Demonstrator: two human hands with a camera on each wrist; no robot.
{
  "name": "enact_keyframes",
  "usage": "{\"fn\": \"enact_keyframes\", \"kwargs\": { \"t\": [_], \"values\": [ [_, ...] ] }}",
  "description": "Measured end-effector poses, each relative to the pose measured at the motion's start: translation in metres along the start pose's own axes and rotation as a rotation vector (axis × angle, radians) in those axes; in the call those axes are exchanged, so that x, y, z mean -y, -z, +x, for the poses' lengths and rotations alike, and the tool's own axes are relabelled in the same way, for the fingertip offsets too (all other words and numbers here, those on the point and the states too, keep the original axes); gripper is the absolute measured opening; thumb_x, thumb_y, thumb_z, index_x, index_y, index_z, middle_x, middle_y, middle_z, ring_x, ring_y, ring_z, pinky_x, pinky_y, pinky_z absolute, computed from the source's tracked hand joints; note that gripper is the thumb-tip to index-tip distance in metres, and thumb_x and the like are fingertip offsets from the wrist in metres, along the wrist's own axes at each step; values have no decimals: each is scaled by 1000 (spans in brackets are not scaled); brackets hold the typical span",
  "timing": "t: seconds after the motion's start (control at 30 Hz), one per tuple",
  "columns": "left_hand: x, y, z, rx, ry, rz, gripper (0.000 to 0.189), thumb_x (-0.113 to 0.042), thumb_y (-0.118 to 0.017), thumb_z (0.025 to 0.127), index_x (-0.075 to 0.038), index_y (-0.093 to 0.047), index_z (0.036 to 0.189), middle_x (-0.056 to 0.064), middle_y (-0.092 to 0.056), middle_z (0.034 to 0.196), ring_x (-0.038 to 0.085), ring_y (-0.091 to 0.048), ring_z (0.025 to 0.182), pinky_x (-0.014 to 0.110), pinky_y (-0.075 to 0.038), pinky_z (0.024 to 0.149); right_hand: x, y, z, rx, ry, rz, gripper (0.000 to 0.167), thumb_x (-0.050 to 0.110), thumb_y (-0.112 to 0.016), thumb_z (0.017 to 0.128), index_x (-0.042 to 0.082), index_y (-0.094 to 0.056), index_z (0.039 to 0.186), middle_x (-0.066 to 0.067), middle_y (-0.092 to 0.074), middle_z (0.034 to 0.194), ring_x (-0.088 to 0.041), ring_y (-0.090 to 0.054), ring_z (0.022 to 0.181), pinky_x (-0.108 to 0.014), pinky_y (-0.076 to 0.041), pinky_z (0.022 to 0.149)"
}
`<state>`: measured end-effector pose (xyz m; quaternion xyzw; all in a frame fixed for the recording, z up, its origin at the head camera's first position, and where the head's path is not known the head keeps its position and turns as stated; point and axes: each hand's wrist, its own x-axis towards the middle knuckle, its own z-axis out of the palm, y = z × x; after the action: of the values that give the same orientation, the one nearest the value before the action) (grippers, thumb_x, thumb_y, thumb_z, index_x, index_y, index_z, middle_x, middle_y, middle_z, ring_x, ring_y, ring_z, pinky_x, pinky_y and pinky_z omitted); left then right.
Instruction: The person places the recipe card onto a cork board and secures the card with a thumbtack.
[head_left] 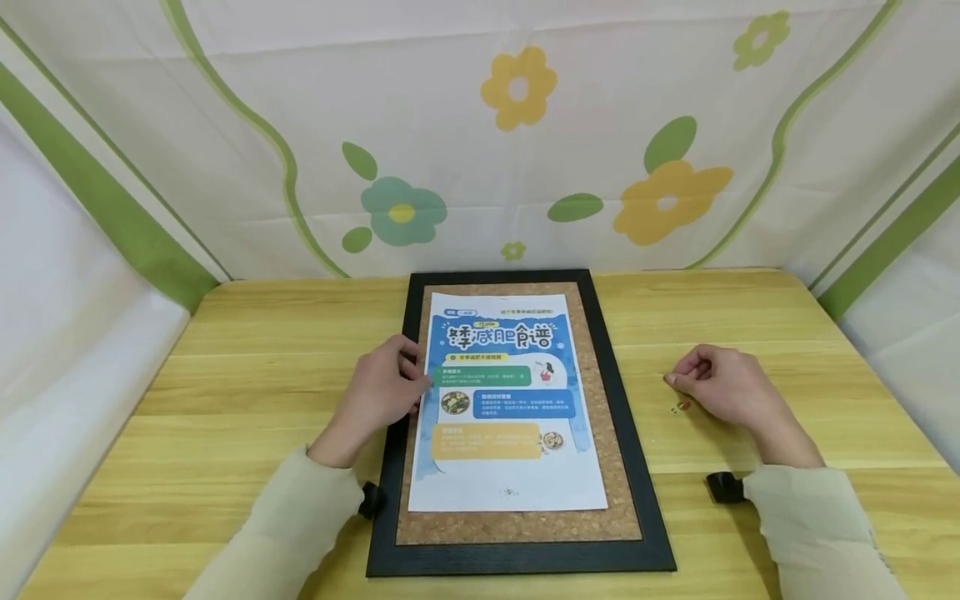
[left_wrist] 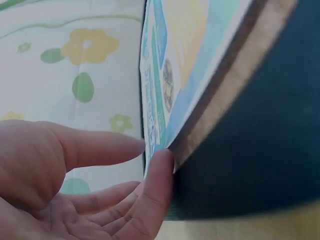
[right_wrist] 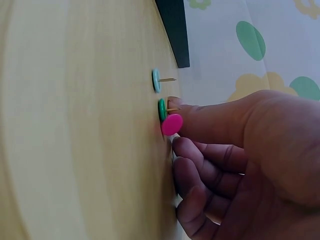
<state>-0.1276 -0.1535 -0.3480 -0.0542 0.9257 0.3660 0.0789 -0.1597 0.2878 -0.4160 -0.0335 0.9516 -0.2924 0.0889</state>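
Note:
A printed sheet of paper (head_left: 517, 492) lies on a black-framed cork board (head_left: 517, 527). At the sheet's left edge, my left hand (head_left: 382, 383) pinches the paper between thumb and index finger. My right hand (head_left: 716, 383) rests low over the table right of the board, its fingers loosely curled. Close to its fingertips are a light-blue thumbtack (right_wrist: 156, 80), a green thumbtack (right_wrist: 161, 109) and a pink thumbtack (right_wrist: 172, 125). The light-blue and green tacks lie point up; the pink one is tilted. No thumbtack shows clearly inside the right hand.
The wooden table (head_left: 247, 375) extends to both sides of the board. A white cloth with printed flowers (head_left: 517, 87) rises behind the table's far edge. Dark wrist devices (head_left: 726, 487) sit at both sleeve cuffs.

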Motion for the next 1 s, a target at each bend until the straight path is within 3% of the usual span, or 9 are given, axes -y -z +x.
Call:
{"fn": "enact_keyframes", "kwargs": {
  "t": [0.3, 0.63, 1.0],
  "values": [
    [-1, 1, 12, 66, 122, -127, 23, -9, -72, 102, 5, -65, 120, 18, -67, 99, 21, -69, 68, 31, -63, 62, 2, -2, -1, 11, -3, 10, 28, 33, -70, 106, 5, -70, 107, 0, -73, 80, -16, -67, 69, -32, -46, 72],
    [5, -6, 16, -2, 139, -149, 13, -7, -67, 105, 3, -67, 113, 19, -70, 98, 19, -63, 59, 27, -59, 55, 5, -1, 0, 0, 0, -3, 28, 33, -70, 106, 5, -70, 106, 0, -73, 80, -16, -66, 69, -31, -45, 71],
    [9, -6, 21, 9, 104, -131, 14, -7, -72, 101, 3, -68, 111, 20, -70, 95, 19, -64, 55, 26, -58, 55, 7, -2, -2, -9, -24, -6, 29, 34, -70, 106, 5, -70, 106, 0, -73, 80, -16, -65, 70, -33, -45, 72]
  ]
}}
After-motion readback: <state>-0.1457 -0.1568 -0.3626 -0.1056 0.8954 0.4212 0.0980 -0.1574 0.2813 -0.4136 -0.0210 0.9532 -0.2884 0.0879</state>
